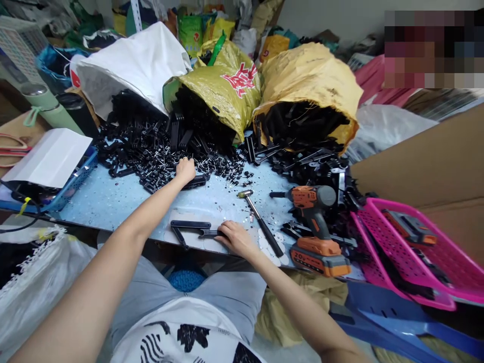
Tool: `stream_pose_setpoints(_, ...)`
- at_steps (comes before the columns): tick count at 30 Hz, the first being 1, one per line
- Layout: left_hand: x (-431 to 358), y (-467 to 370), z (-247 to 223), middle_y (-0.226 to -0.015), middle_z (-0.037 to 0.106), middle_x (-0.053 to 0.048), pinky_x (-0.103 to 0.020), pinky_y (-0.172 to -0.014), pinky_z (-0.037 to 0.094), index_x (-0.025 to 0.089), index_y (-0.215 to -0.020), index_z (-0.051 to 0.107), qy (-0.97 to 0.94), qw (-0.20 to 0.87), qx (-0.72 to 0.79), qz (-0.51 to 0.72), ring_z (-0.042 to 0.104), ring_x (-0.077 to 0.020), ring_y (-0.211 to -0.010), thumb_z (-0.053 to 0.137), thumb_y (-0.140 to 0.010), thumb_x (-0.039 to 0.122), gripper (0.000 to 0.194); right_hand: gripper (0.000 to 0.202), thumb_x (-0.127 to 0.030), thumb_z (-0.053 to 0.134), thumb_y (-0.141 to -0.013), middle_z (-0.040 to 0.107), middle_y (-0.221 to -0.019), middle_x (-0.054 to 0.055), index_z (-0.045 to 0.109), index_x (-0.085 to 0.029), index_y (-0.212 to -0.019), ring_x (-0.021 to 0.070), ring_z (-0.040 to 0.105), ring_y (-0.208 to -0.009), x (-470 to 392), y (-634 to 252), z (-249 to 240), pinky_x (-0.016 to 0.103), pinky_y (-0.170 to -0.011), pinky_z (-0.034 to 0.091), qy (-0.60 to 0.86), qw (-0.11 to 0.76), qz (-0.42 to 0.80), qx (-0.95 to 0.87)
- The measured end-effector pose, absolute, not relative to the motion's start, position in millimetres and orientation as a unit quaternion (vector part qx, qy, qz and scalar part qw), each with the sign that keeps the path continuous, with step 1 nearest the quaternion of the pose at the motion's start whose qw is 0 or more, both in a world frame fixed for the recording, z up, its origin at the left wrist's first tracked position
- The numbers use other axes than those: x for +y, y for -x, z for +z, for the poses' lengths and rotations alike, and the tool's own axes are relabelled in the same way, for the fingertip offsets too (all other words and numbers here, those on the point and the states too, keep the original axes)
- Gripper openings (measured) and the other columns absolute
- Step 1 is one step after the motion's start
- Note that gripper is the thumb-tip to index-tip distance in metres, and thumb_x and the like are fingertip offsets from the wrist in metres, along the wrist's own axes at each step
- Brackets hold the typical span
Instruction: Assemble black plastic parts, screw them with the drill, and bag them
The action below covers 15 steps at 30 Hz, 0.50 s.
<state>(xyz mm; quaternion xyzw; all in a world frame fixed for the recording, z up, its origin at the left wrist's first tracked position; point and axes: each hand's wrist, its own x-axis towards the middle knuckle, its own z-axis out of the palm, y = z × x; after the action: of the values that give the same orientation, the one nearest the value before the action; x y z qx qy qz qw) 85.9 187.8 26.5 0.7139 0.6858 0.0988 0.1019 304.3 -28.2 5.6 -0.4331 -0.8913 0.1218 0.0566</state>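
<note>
My left hand [185, 170] reaches out to the front of a heap of small black parts with metal pins [161, 164]. Its fingers are curled together, and whatever they may hold is hidden. Close to the table's near edge, my right hand [237, 238] is closed on the end of a black plastic strip [207, 233]. That strip lies against a hinged black bracket [191, 225], folded at an angle on a pale board. Right of my right hand lies a hammer [262, 222], its head pointing away from me.
An orange and grey cordless drill [313, 212] stands at the right, before pink baskets [408, 217]. Three sacks, white [132, 65], gold [215, 85] and yellow [310, 75], spill black parts. A blue basket [75, 184] sits at the left. Another person is at the far right.
</note>
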Motion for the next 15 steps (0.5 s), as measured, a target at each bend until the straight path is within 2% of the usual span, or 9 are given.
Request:
stream_pose_setpoints(4, 214, -103, 16, -0.114, 0.054, -0.026, -0.039, -0.090, 0.041, -0.002, -0.106, 0.061, -0.714, 0.118, 0.686, 0.080, 0.047, -0.0298, -0.112, 0.037, -0.086, 0.005, 0.032, 0.035, -0.046, 0.041, -0.094, 0.061, -0.103, 0.010, 0.058, -0.019, -0.107, 0.0209, 0.054, -0.097, -1, -309, 10, 0.034, -0.083, 0.042, 0.454, 0.085, 0.137, -0.876)
stream_pose_setpoints(8, 206, -102, 10, -0.109, 0.056, -0.025, -0.035, -0.087, 0.044, -0.003, -0.107, 0.061, -0.715, 0.120, 0.686, 0.057, 0.055, -0.0273, -0.105, 0.035, -0.084, -0.001, 0.035, 0.034, -0.035, 0.037, -0.096, 0.057, -0.116, 0.013, 0.053, -0.016, -0.118, 0.0237, 0.051, -0.107, 85, -331, 15, 0.035, -0.088, 0.041, 0.621, 0.133, 0.085, -0.768)
stream_pose_setpoints(11, 194, -87, 10, -0.115, 0.055, -0.023, -0.034, -0.089, 0.043, 0.002, -0.112, 0.060, -0.724, 0.114, 0.678, 0.049, 0.057, -0.0264, -0.105, 0.039, -0.085, 0.003, 0.034, 0.035, -0.023, 0.041, -0.092, 0.054, -0.120, 0.019, 0.050, -0.010, -0.123, 0.0266, 0.049, -0.110, 146, -343, 13, 0.036, -0.090, 0.039, 0.725, 0.083, 0.049, -0.682)
stream_pose_setpoints(15, 189, -75, 14, -0.112, 0.058, -0.022, -0.035, -0.088, 0.044, 0.004, -0.103, 0.065, -0.729, 0.131, 0.671, 0.036, 0.058, -0.0281, -0.104, 0.051, -0.083, 0.009, 0.025, 0.028, -0.015, 0.047, -0.087, 0.059, -0.110, 0.019, 0.056, -0.009, -0.112, 0.0262, 0.054, -0.102, 175, -333, 10, 0.035, -0.086, 0.039, 0.717, 0.054, 0.069, -0.691)
